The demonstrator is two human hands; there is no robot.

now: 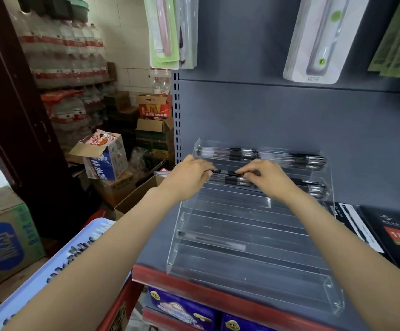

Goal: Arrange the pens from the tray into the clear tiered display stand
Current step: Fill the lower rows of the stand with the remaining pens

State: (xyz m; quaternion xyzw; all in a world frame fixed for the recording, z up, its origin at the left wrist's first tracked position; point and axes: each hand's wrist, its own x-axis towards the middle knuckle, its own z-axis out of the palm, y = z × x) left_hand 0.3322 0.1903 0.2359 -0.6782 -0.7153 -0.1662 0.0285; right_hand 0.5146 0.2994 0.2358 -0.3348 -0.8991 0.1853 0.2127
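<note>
A clear tiered display stand (249,237) sits on the grey shelf in front of me. Its top tier holds a row of clear pens with black clips (261,155). More pens (237,180) lie on the second tier. My left hand (189,172) and my right hand (266,174) both reach to that second tier, each pinching an end of a pen (225,173) held across it. One lone pen (212,240) lies on a lower tier. The light blue tray (53,266) is at the lower left, partly hidden by my left forearm.
Black boxed goods (395,235) stand right of the stand. Packaged items (313,39) hang on the back panel above. The red shelf edge (194,290) runs along the front. Cardboard boxes (103,158) and stacked water bottles fill the floor at left.
</note>
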